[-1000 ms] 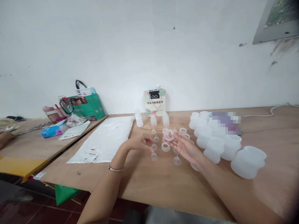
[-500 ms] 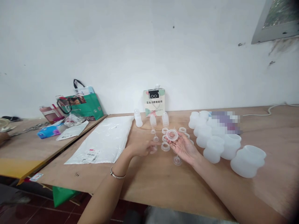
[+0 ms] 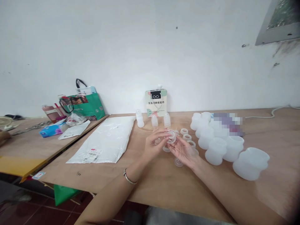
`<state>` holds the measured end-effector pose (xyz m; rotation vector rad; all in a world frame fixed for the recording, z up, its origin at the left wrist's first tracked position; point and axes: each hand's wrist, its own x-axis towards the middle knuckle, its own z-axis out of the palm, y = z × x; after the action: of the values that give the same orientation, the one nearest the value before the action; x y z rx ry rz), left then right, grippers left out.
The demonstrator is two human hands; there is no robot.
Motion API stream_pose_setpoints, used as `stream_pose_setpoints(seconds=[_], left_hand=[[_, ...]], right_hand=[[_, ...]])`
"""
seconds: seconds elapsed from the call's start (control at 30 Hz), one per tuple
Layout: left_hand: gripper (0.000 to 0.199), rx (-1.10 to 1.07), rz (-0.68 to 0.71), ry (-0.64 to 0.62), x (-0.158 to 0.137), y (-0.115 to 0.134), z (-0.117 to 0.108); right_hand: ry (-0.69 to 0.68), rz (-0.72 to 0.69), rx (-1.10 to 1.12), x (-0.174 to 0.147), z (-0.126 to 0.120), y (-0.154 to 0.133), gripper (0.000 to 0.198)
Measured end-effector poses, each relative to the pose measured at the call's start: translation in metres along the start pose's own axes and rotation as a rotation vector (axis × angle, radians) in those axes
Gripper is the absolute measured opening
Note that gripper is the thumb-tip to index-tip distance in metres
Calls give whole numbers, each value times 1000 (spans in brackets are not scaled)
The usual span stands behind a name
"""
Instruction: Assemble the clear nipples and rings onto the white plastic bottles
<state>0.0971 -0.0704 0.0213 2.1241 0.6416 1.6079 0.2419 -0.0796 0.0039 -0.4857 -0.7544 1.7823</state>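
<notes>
Head view: the person's right hand point(image 3: 184, 152) is grasping a translucent ring point(image 3: 172, 136), holding it above the wooden table point(image 3: 159, 190), while the left hand point(image 3: 153, 144) is resting its fingertips at the ring's left side; whether they are pinching the rim or a clear piece inside, one cannot tell. The ring is looking light, fairly stiff and perhaps slick, probably suiting a fingertip hold around its outer edge. Compared with half a second ago, the left hand is meeting the ring rather than reaching low over the table.
</notes>
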Motion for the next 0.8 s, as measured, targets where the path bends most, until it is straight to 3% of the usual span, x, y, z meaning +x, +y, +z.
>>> stream_pose_setpoints(seconds=[0.2,0.37,0.6,0.8], left_hand=[[18,264,140,-22,-5,-11,-5],[24,407,222,-160,-7,-7,-6],[18,466,263,-36,-11,-15,0],[24,398,223,-23,-11,-10,-2]], right_hand=[[10,12,66,-2,1,0,11],[-62,37,-5,-3,1,-2,20],[-66,-23,-73,-2,-3,0,15],[-2,-89,-200,1,-10,3,20]])
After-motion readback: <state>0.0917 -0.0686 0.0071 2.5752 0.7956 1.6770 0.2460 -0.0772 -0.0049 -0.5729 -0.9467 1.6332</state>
